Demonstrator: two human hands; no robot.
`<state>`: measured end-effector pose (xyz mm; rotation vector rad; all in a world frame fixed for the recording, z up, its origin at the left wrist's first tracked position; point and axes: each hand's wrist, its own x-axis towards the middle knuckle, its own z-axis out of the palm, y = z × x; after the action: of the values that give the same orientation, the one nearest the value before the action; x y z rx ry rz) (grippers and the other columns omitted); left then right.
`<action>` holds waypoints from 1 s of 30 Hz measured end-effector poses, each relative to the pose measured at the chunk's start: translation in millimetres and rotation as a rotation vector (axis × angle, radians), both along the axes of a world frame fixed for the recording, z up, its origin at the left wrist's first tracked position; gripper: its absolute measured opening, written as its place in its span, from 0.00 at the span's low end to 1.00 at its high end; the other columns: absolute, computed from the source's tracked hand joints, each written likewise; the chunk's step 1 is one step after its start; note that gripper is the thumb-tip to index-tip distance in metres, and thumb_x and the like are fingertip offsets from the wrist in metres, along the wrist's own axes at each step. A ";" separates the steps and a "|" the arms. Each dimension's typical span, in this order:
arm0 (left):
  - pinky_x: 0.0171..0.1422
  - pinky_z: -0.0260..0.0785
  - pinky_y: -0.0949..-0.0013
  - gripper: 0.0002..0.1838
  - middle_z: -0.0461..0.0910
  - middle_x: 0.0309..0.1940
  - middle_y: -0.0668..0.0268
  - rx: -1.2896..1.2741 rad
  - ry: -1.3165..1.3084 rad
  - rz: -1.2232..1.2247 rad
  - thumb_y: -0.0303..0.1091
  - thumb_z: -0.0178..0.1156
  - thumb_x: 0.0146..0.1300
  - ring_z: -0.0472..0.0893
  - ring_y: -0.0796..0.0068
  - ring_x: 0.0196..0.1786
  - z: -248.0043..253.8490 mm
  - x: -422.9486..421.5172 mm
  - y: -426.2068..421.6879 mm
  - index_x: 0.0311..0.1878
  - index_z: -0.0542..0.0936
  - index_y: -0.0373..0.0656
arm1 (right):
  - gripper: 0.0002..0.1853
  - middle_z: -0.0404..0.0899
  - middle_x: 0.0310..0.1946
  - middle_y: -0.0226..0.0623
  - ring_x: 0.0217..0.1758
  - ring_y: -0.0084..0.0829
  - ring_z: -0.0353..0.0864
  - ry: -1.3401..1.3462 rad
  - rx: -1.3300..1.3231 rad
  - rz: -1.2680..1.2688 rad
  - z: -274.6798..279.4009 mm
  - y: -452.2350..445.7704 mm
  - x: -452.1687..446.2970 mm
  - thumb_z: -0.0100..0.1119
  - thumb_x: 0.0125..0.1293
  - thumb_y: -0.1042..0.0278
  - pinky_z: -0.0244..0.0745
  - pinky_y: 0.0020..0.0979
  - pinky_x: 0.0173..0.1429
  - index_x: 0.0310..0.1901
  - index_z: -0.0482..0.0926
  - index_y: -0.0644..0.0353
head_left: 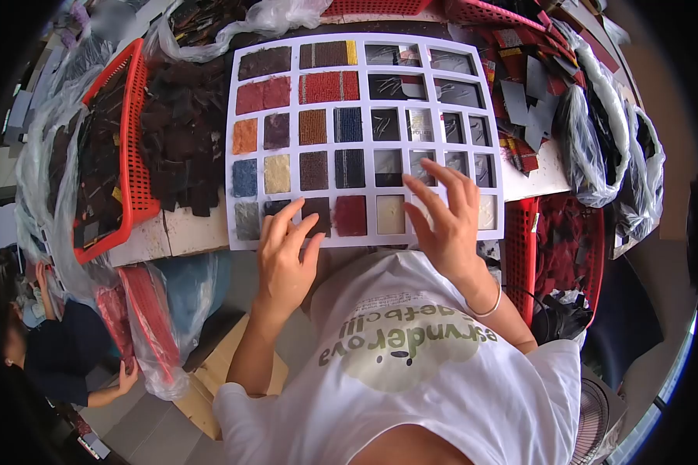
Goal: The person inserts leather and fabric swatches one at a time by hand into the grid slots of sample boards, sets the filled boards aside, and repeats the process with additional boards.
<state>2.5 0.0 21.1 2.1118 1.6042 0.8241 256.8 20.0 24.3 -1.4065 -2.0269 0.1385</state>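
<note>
A white sample board with rows of rectangular windows lies in front of me. Fabric swatches in red, brown, blue, orange and cream fill its left part, among them a dark red one. Several windows on the right show dark, shiny film-like surfaces. My left hand rests at the board's near edge, its fingertips on the dark swatches of the bottom row. Over the lower right windows is my right hand, fingers spread, with nothing visible in it. Neither hand holds anything that I can see.
Dark fabric pieces lie left of the board, beside a red basket. Another red basket with dark red pieces stands lower right. Plastic bags and cut samples are at the right. Another person is at the lower left.
</note>
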 end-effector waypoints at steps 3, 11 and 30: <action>0.57 0.70 0.59 0.15 0.78 0.58 0.57 0.164 -0.024 0.280 0.23 0.66 0.60 0.77 0.59 0.56 1.1 -16.9 -1.9 0.51 0.83 0.36 | 0.31 0.72 0.62 0.46 0.62 0.48 0.70 -0.039 0.017 -0.435 -9.2 -13.9 68.0 0.67 0.61 0.72 0.62 0.45 0.67 0.66 0.70 0.59; 0.54 0.71 0.62 0.19 0.81 0.47 0.52 -0.231 -0.154 0.651 0.36 0.59 0.70 0.80 0.59 0.48 -27.3 -77.2 -2.0 0.57 0.79 0.31 | 0.23 0.82 0.47 0.36 0.48 0.20 0.77 0.788 -0.552 -0.370 -30.6 -54.4 111.6 0.60 0.72 0.67 0.70 0.22 0.55 0.62 0.73 0.74; 0.53 0.70 0.69 0.26 0.76 0.59 0.55 0.045 -1.416 0.194 0.40 0.49 0.77 0.78 0.73 0.53 55.9 -7.0 67.6 0.69 0.68 0.31 | 0.23 0.75 0.63 0.45 0.63 0.39 0.78 1.693 -0.166 0.345 125.9 90.6 165.4 0.47 0.76 0.67 0.76 0.42 0.65 0.69 0.64 0.66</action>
<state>-4.5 67.6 77.0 0.8067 0.9135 1.8025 422.1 110.5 150.3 -0.4704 -0.7315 1.1847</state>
